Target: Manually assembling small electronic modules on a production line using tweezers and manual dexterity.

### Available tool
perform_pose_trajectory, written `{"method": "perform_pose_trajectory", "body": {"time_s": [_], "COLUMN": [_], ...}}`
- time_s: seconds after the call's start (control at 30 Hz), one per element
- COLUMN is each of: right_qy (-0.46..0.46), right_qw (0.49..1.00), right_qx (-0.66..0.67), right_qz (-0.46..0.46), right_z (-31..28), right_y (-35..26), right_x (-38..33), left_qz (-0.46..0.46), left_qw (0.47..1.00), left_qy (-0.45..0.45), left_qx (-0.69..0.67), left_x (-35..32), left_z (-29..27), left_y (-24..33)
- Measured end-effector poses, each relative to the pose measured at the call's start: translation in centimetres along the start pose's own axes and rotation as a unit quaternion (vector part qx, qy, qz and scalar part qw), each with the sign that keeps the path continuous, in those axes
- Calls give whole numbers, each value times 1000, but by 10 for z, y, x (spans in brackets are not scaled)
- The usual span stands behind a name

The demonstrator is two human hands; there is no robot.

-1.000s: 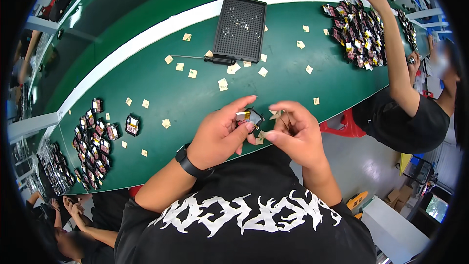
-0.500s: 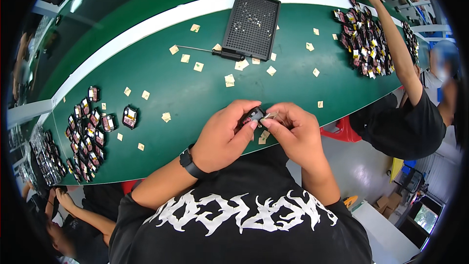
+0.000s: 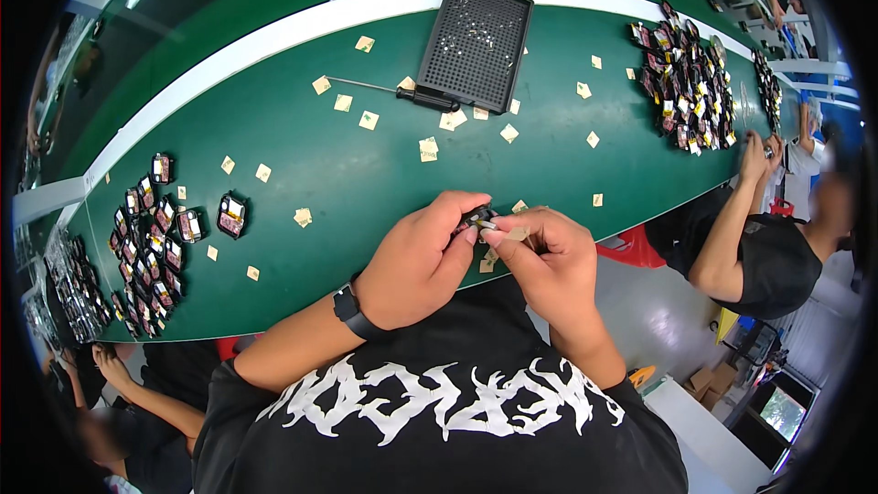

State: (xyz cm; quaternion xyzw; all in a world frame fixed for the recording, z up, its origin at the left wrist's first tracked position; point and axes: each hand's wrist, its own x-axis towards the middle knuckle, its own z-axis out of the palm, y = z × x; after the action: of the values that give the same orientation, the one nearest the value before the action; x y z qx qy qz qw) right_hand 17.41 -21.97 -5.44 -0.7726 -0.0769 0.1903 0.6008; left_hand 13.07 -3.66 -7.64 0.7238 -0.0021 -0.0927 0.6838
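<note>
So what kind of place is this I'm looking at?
Probably a small-parts assembly line. A long green workbench carries piles of small dark components, a black perforated tray and scattered tan paper squares, with another worker seated alongside.

Wearer as I see them on my feed: black short-sleeved T-shirt (image 3: pixel 439 421) with large jagged white lettering across the chest, upside down from this view. Forearms bare. Left hand (image 3: pixel 416 261): black wristband (image 3: pixel 352 311) with a dark watch-like face at the wrist. Right hand (image 3: pixel 549 261): bare, no ring or band visible.
</note>
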Motion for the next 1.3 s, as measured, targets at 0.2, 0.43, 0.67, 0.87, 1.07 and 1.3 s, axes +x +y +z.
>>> {"method": "perform_pose_trajectory", "body": {"time_s": [0.2,0.43,0.67,0.87,1.07,1.3], "right_qy": [2,14,47,4,-33,-94], "right_qw": [1000,974,980,984,974,963], "right_qx": [-25,167,168,144,183,194], "right_qz": [5,152,93,106,128,160], "right_z": [5,13,14,9,7,-7], "right_y": [-1,-4,11,12,10,7], "right_x": [1,0,2,10,6,3], "left_qz": [60,61,39,20,-16,-86], "left_qw": [997,998,998,997,995,986], "left_qy": [-20,-12,-44,-56,-39,-34], "left_qx": [43,27,-28,-42,-86,-142], "left_x": [-3,-3,-6,-6,-3,-4], "left_z": [-2,-2,-9,-13,-9,-6], "left_y": [-9,-9,-6,-8,-3,-5]}}
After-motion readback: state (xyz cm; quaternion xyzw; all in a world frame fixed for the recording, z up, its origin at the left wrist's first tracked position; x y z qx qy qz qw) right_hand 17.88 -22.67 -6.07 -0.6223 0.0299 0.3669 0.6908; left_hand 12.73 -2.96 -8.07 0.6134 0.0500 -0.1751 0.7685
